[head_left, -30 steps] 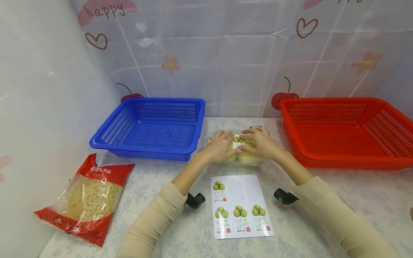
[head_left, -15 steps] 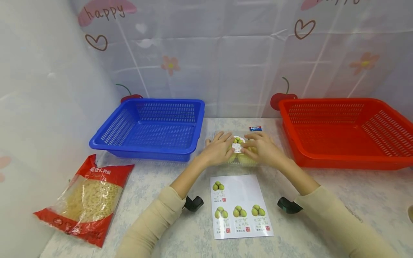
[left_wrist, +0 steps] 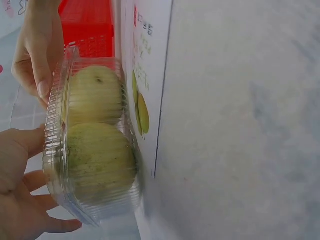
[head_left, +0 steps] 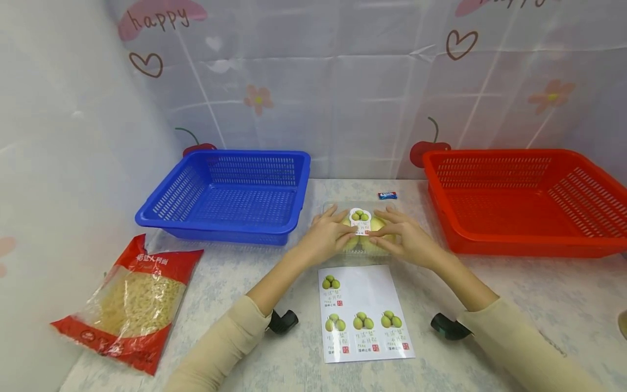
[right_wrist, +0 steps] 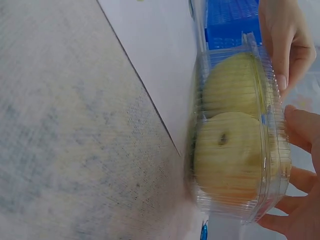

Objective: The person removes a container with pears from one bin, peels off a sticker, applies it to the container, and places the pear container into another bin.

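Observation:
A clear plastic clamshell box (head_left: 361, 253) of pale yellow-green pears (left_wrist: 100, 162) sits mid-table. On its lid lies a white sticker (head_left: 361, 220) printed with pears and writing. From the left, my left hand (head_left: 323, 237) rests on the lid, thumb at the sticker's lower left, other fingers spread toward the far side. My right hand (head_left: 409, 237) mirrors it, thumb at the lower right corner. In the right wrist view, the right hand's fingers (right_wrist: 295, 205) reach along the lid over two pears (right_wrist: 230, 150). Just in front lies a sticker sheet (head_left: 364, 299) with several pear stickers.
A blue basket (head_left: 245, 228) stands back left, a red basket (head_left: 529, 245) back right. A red-ended bag of pasta (head_left: 132, 305) lies at the left. Behind the box is a small blue-and-red wrapped packet (head_left: 387, 195). Dark camera mounts (head_left: 448, 328) show beneath the wrists.
Both hands have drawn slightly toward me, their thumbs moving down to the sticker's lower edge. More of the sticker and box shows, and the small packet behind is now uncovered.

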`<state>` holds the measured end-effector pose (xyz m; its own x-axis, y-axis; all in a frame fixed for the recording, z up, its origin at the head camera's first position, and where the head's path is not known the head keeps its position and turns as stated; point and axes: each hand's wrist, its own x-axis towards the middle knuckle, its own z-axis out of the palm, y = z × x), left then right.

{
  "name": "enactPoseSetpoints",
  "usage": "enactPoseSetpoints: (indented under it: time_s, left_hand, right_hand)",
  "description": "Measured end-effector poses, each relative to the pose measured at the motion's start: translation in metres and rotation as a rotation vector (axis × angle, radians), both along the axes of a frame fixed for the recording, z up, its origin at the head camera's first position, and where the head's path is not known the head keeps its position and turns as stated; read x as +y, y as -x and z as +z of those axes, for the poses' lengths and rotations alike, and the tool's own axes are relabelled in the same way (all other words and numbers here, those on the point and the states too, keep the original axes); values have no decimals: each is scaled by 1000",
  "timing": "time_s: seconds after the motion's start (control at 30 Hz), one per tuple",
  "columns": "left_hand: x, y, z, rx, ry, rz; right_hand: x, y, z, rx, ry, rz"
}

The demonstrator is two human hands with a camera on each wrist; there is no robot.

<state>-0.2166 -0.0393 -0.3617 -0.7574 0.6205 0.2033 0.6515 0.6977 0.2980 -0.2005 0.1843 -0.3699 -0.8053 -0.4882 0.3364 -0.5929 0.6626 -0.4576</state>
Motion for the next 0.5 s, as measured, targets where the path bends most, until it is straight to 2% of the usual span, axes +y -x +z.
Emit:
enactPoseSetpoints:
  time_s: [0.1, 0.3, 0.5]
  left_hand:
    - [-4, -2, -2, 8, -34, -26]
    - [-12, -13, -4, 18, -96, -56]
    - [-18, -22, 4, 96, -244, -100]
  right_hand:
    - [2, -3, -1, 6, 15, -5]
    - [8, -11, -1, 80, 34, -2]
    - [16, -19, 3, 152, 39, -27]
